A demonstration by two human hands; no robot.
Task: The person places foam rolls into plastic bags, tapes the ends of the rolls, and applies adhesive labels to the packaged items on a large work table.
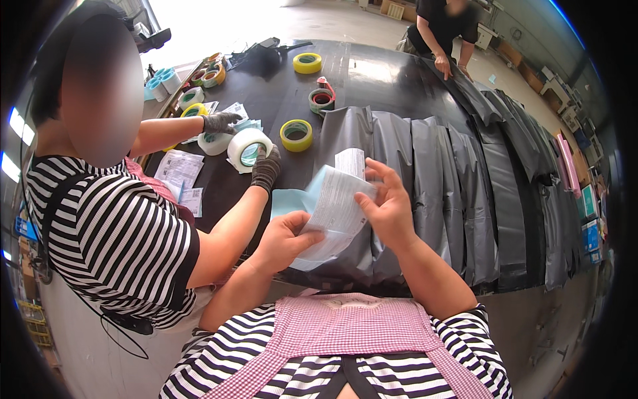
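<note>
Above the near edge of the table I hold printed labels (pixel 337 199) with pale blue backing paper (pixel 290 201). My left hand (pixel 284 243) pinches their lower left edge between thumb and fingers. My right hand (pixel 391 207) has its thumb and bent fingers closed at the upper right edge of the white printed sheet, slightly blurred. Grey plastic bags (pixel 392 143) lie in an overlapping row under and beyond my hands.
At my left, a co-worker in a striped shirt (pixel 113 233) and grey gloves holds a roll of white tape (pixel 240 149). Yellow tape rolls (pixel 296 146) and label sheets (pixel 178 167) lie nearby. Across the black table (pixel 279 86), another person (pixel 444 33) handles the far bags.
</note>
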